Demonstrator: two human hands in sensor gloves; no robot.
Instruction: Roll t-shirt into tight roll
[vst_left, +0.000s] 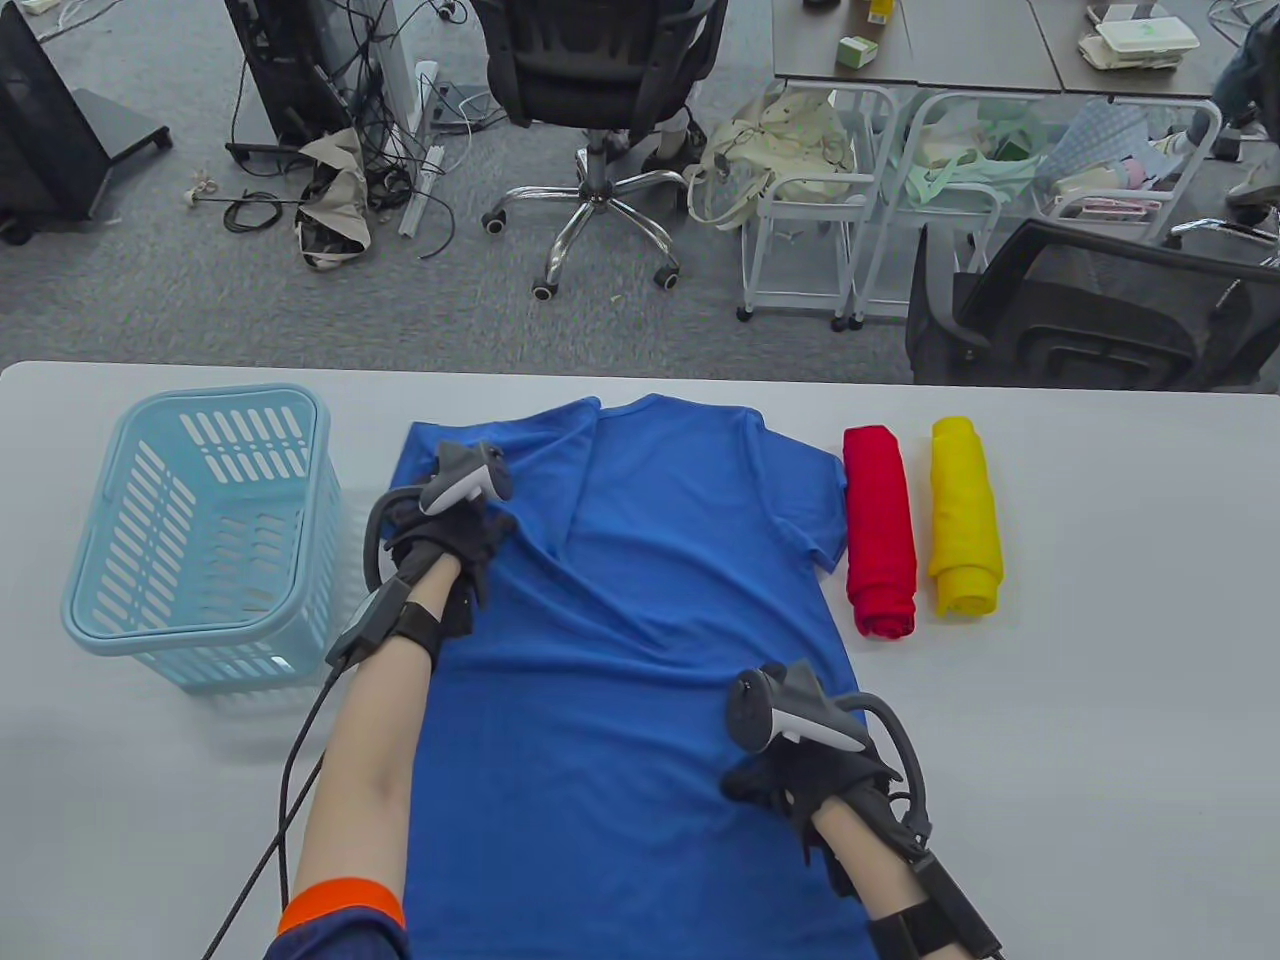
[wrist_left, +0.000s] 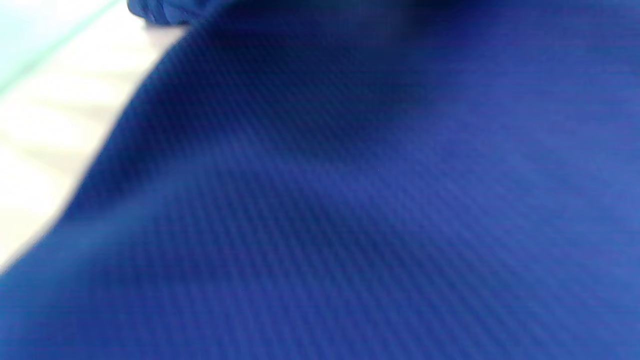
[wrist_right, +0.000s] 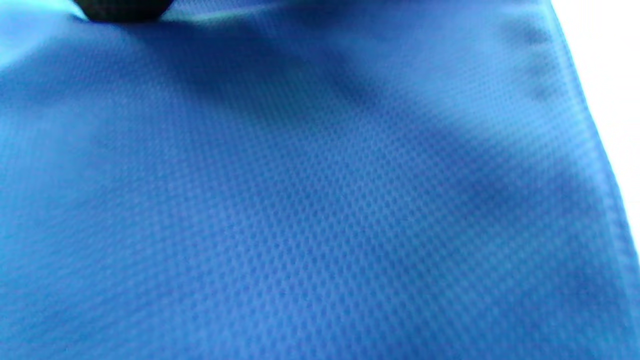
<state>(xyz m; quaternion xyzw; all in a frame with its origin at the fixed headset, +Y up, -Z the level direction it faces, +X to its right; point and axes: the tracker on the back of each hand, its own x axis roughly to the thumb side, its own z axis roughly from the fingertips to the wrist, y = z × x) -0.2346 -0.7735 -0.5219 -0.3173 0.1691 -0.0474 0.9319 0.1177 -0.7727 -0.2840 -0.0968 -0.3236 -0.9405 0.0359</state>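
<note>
While the blue t-shirt (vst_left: 640, 640) lies spread at the tabletop's (vst_left: 1100, 700) near-edge centre, the left hand (vst_left: 450, 535) rests on its folded left sleeve and the right hand (vst_left: 800, 775) on its right side; finger posture cannot be told.

Table view: I look steeply down from over the table (vst_left: 1100, 700), facing away from the person, floor beyond. Both wrist views sit very close on the blue t-shirt (vst_left: 640, 600), weave filling frame, table showing at one edge. All three share that shirt.
</note>
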